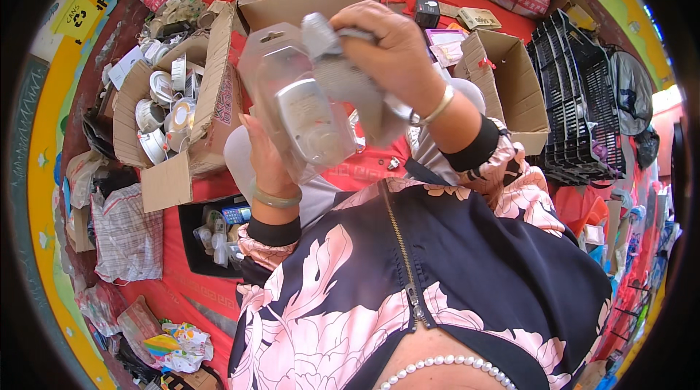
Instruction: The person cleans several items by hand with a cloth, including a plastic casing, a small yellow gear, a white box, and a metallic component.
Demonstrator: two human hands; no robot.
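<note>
in the head view, the left hand (268, 160) is gripping a clear plastic package (266, 72) in the air beyond the patterned jacket (467, 244); the right hand's (397, 51) fingers are clutching a grey cloth (348, 72) over its right side.

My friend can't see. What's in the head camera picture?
Someone's left hand holds a clear plastic package with a silvery device inside; the right hand grips apparently a grey cloth. A brown cardboard box of round white items sits left, a black plastic crate right.
</note>
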